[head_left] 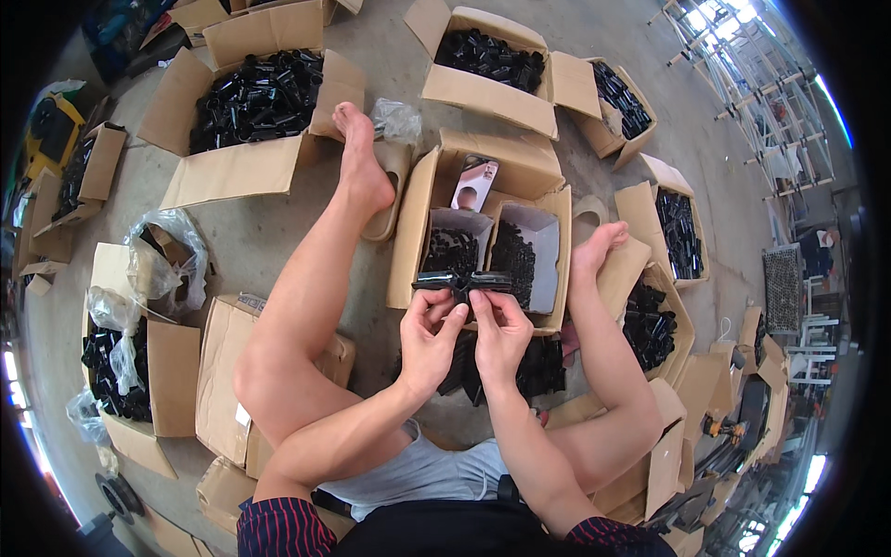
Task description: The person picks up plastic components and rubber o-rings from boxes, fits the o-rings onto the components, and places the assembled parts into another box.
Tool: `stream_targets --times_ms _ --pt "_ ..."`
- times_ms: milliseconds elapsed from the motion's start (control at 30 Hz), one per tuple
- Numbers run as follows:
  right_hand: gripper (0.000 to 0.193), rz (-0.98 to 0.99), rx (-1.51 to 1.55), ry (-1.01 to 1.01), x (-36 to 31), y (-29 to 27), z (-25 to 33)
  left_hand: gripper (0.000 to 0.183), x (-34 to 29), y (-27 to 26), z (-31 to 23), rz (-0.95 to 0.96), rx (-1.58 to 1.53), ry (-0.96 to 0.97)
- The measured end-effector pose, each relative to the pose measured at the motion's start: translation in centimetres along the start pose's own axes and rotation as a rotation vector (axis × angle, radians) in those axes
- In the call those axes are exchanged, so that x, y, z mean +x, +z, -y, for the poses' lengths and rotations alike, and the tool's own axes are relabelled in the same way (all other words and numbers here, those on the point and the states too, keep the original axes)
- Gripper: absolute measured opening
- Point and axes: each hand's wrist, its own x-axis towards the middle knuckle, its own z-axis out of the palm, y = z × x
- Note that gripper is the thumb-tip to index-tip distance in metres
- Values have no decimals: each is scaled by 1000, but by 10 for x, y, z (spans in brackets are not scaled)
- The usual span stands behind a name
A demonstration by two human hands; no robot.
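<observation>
My left hand [431, 345] and my right hand [501, 338] meet in front of me, fingers pinched on a glossy black plastic part [489, 279]. Its two arms spread left and right from a joint in the middle, where both thumbs press. Just beyond, an open cardboard box [409, 246] holds two smaller grey-walled boxes. Small black pieces fill the left inner box [473, 223] and the right inner box [546, 243]. A flat rectangular object [474, 182] with a pink and black face leans behind them. Below my hands, larger black parts [531, 369] lie piled between my legs.
Open cartons of black parts surround me: a wide carton [237, 174] far left, another [497, 105] far ahead, one [172, 371] at left with clear plastic bags [176, 265]. My bare legs flank the middle box. Metal racks [780, 102] stand at far right.
</observation>
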Motion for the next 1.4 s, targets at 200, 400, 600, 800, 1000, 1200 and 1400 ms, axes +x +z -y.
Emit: stream_targets --times_ms 200,400,600,800,1000,1200,1400 --pt "18 15 -25 -33 -10 -3 -3 19 -4 1 -3 4 -14 -1" --pt "15 -42 -60 4 -19 -1 -6 20 -13 -4 6 -38 49 12" --pt "16 -70 113 64 -27 7 -5 22 -14 -3 -2 -46 29 -34" --pt "13 -85 -96 -80 -25 -4 -20 22 -16 -2 11 -30 104 -30" --pt "17 -216 85 218 -35 12 -26 21 -17 -3 24 -41 254 6" --pt "19 -208 367 406 -31 16 -22 22 -15 -7 24 -52 469 75" --pt "18 -162 208 179 -38 -2 -28 22 -14 0 21 -2 336 47"
